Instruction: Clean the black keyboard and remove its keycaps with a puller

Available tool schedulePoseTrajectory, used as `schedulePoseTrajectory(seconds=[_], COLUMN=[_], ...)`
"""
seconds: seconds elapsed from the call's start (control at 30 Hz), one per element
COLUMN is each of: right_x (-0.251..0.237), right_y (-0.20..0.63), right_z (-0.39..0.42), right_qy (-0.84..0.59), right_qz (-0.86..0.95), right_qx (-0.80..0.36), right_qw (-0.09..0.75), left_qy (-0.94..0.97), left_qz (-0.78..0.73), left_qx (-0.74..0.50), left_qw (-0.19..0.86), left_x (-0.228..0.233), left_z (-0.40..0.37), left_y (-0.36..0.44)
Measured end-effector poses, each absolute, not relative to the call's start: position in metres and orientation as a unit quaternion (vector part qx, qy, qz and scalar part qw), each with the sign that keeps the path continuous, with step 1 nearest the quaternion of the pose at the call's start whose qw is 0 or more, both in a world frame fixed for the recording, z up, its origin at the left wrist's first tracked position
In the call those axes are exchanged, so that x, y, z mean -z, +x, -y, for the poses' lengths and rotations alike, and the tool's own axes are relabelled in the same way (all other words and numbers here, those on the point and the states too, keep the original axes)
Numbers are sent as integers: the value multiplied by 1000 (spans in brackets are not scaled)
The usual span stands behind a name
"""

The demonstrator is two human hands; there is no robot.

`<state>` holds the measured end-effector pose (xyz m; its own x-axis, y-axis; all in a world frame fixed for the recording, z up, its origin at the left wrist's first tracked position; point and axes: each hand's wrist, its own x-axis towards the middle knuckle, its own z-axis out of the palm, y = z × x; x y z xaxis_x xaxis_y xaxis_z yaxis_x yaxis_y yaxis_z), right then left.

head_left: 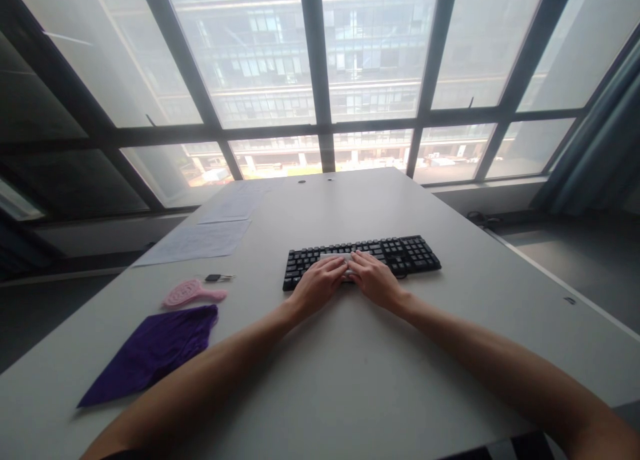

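Observation:
A black keyboard lies across the middle of the white table. Both my hands rest side by side on its middle keys. My left hand and my right hand meet at the fingertips. Between and under the fingers a small white piece, seemingly a tissue or wipe, is pressed flat on the keys. Most of it is hidden by the fingers. Both forearms stretch over the table's near half.
A purple cloth lies at the near left. Beyond it are a pink hairbrush and a small dark key-like item. Paper sheets lie at the far left. Large windows stand behind the table.

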<state>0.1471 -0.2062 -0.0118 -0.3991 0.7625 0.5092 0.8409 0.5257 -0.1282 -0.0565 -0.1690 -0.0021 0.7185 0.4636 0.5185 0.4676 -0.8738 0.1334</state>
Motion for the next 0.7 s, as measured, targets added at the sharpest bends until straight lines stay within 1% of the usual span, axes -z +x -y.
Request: schedulePoseTrajectory(seconds=[0.17,0.4,0.7], right_x=[10,9,9], right_y=[147,148,149], right_z=[206,207,208], right_qy=[-468,-469,-467], right_qz=[842,838,841], right_qx=[73,79,80], right_qw=[257,267,262], left_qy=[-929,-927,-937], left_qz=[238,242,245], left_qx=[283,287,250], left_qw=[-15,-6,3], left_x=[-2,-3,-3], left_z=[170,170,172], left_y=[-57,-57,-60])
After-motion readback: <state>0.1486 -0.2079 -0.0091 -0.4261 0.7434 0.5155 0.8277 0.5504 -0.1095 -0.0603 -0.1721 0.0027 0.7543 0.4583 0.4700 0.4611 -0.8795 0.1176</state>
